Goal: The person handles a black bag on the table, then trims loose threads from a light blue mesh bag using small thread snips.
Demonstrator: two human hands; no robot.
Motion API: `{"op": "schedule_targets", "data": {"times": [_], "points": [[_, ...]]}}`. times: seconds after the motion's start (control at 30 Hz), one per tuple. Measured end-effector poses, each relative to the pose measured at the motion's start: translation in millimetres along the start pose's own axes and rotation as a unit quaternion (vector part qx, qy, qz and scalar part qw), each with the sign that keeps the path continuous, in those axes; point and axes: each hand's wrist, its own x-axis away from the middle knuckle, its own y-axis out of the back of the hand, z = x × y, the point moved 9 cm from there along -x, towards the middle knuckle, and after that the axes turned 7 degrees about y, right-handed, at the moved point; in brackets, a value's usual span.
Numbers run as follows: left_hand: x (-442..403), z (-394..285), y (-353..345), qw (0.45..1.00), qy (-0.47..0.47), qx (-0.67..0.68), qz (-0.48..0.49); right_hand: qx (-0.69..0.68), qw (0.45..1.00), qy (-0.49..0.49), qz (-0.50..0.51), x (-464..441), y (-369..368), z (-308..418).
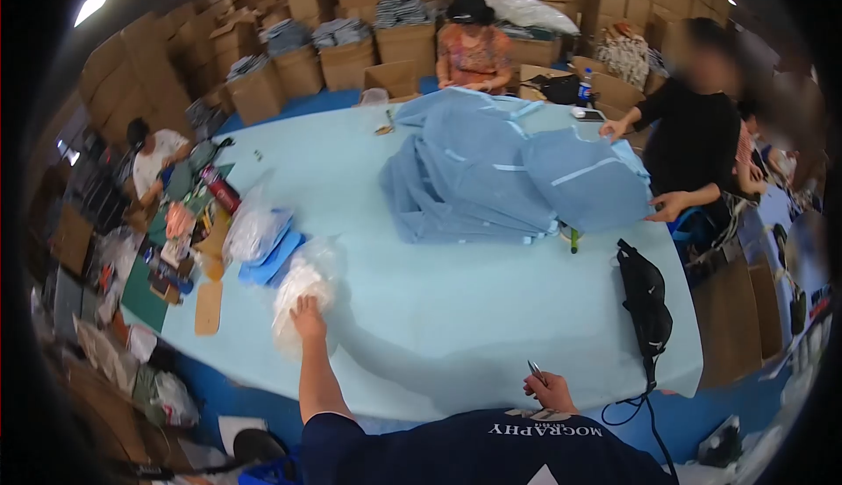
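Your left hand [308, 317] lies on a white plastic bundle [309, 276] on the tabletop [307, 147], grip unclear from above; your right hand [549, 391] closes its fingers around a metal tool [535, 368], leaving its tip free.

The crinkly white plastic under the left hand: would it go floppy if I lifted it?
The crinkly white plastic would probably flop, since it lies in loose folds. It's likely light, as its edges look thin and see-through. It may not roll, because it's slumped on the table.
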Motion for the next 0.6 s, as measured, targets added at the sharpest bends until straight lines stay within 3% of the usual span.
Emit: {"op": "schedule_targets", "data": {"times": [0.07,0.17,0.27,0.3,0.37,0.43,0.5,0.6], "points": [[-11,-2,2,0.995,0.062,-0.054,0.053,0.037,0.999,0.020,-0.003,1,2,5],[-5,-30,30,0.987,0.150,-0.050,0.006,0.104,0.994,0.042,-0.015,-1,10,-3],[39,-90,77,0.970,0.067,0.121,-0.199,0.154,0.987,0.031,-0.019,0,15,-8],[58,-113,71,0.964,0.030,0.173,-0.201,0.166,0.986,0.022,-0.019,0,15,-8],[107,-164,48,0.938,-0.073,0.283,-0.186,0.229,0.970,0.074,-0.029,-5,16,-4],[159,-224,12,0.954,-0.111,0.273,-0.063,0.288,0.944,0.151,-0.057,-4,20,4],[219,-280,-20,0.962,-0.227,0.152,-0.015,0.338,0.899,0.262,-0.098,-1,23,21],[227,-291,-7,0.950,-0.229,0.211,0.001,0.379,0.859,0.307,-0.155,0,37,32]]}}
